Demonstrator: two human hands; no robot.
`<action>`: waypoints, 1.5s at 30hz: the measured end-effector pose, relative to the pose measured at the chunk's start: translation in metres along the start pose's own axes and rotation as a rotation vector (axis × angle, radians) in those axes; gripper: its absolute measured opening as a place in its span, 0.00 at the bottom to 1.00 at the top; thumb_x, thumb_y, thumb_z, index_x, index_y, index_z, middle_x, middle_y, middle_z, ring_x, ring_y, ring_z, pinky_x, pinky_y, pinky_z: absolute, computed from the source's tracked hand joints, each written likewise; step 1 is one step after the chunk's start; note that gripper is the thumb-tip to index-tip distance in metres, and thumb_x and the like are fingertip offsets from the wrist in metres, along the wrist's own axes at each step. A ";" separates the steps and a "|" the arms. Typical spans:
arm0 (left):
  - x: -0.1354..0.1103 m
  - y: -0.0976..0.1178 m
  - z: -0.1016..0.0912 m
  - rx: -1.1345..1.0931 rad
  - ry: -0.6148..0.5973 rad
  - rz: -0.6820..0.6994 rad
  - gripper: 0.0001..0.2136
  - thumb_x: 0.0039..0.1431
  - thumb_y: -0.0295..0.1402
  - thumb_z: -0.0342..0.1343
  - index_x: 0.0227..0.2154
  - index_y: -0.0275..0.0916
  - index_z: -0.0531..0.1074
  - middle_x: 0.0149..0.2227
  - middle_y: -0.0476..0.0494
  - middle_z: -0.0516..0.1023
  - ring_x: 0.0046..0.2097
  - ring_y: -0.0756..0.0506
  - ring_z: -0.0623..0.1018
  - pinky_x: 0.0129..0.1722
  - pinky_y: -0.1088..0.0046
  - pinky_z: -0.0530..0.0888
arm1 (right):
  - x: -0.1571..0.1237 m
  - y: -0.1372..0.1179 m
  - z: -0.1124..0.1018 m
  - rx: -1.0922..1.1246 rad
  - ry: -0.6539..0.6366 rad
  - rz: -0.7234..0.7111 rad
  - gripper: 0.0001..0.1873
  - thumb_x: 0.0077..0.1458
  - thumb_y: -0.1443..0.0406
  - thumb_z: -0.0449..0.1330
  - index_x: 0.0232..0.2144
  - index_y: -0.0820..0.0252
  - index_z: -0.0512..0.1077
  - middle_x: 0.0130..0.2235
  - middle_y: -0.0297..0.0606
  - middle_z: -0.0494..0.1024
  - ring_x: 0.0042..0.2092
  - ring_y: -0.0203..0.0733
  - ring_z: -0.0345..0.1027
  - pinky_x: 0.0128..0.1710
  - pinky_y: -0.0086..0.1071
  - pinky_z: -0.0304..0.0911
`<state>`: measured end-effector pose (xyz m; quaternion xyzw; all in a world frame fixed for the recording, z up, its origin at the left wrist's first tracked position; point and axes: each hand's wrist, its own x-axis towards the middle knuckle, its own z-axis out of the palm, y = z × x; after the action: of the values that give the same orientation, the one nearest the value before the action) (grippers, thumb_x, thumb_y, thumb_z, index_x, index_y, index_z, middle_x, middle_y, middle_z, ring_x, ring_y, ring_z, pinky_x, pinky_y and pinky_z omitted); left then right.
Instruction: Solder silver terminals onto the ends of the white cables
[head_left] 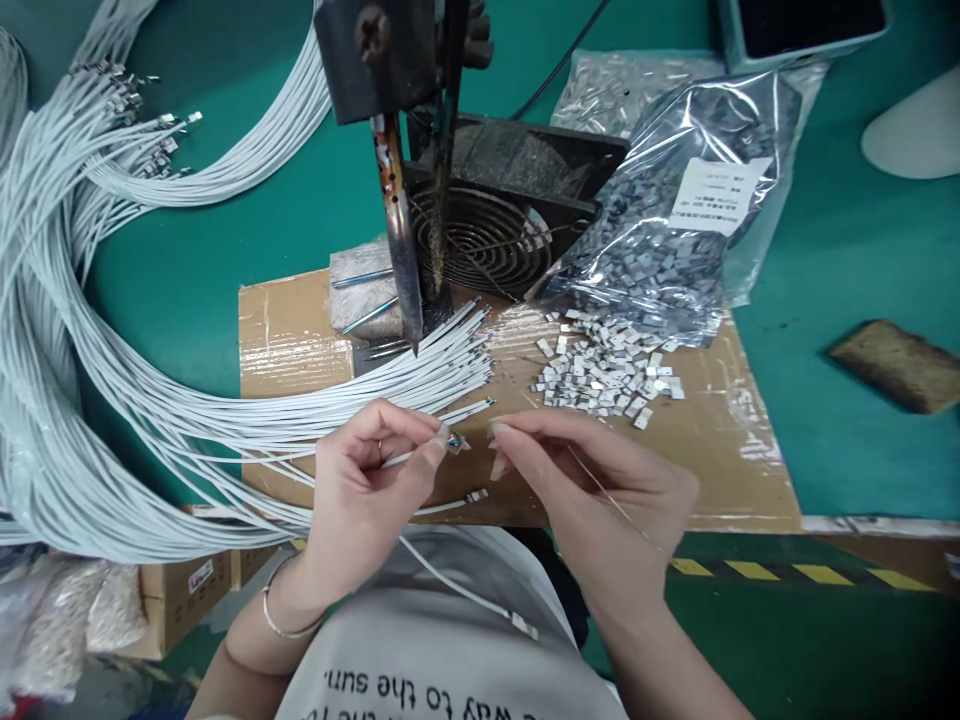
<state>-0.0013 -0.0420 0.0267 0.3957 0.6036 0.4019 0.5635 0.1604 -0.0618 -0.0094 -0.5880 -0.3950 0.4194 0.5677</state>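
Observation:
My left hand (375,475) pinches a white cable (397,460) just behind its end, where a small shiny connector (456,441) pokes out past the fingertips. Close by on the right, my right hand (607,480) is closed, thumb and index finger together. A thin wire that looks like solder (611,500) runs through its fingers; whatever sits right at the fingertips is too small to make out. Above both hands, the tip of a soldering iron (405,270) points down over a bundle of white cables (375,405) with bared ends. One cable with a metal connector (521,625) hangs over my lap.
Loose metal connector shells (600,365) are heaped on the cardboard (712,440). Behind are a black fan (487,235) and a plastic bag of metal parts (667,230). Thick cable coils (45,330) fill the left side. A brown sponge-like block (896,365) lies right.

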 end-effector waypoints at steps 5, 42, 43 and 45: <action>-0.002 -0.004 -0.002 0.028 -0.049 0.034 0.05 0.59 0.23 0.67 0.29 0.38 0.80 0.38 0.43 0.88 0.27 0.53 0.79 0.23 0.83 0.73 | 0.006 -0.006 0.005 0.103 -0.141 0.048 0.08 0.59 0.71 0.70 0.31 0.52 0.86 0.29 0.33 0.85 0.28 0.36 0.76 0.26 0.29 0.71; 0.004 0.007 0.001 0.108 -0.039 0.035 0.07 0.55 0.22 0.68 0.26 0.39 0.80 0.34 0.46 0.87 0.28 0.52 0.79 0.23 0.83 0.73 | 0.011 -0.001 0.005 0.132 -0.194 0.037 0.09 0.57 0.73 0.72 0.32 0.51 0.87 0.29 0.31 0.84 0.30 0.34 0.74 0.28 0.25 0.69; 0.004 0.007 0.001 0.108 -0.046 0.031 0.07 0.55 0.22 0.68 0.27 0.39 0.80 0.34 0.46 0.87 0.28 0.53 0.78 0.23 0.83 0.72 | 0.011 -0.001 0.005 0.132 -0.195 0.038 0.10 0.57 0.73 0.72 0.32 0.51 0.87 0.30 0.31 0.84 0.30 0.34 0.74 0.28 0.25 0.69; 0.004 0.006 0.000 0.107 -0.055 0.016 0.07 0.57 0.22 0.68 0.27 0.39 0.80 0.35 0.46 0.87 0.28 0.53 0.77 0.23 0.83 0.72 | 0.010 0.000 0.006 0.125 -0.200 0.043 0.09 0.57 0.73 0.72 0.32 0.51 0.86 0.30 0.30 0.83 0.30 0.34 0.74 0.28 0.25 0.68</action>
<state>-0.0015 -0.0362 0.0313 0.4409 0.6051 0.3625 0.5549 0.1587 -0.0502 -0.0096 -0.5152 -0.4097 0.5119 0.5520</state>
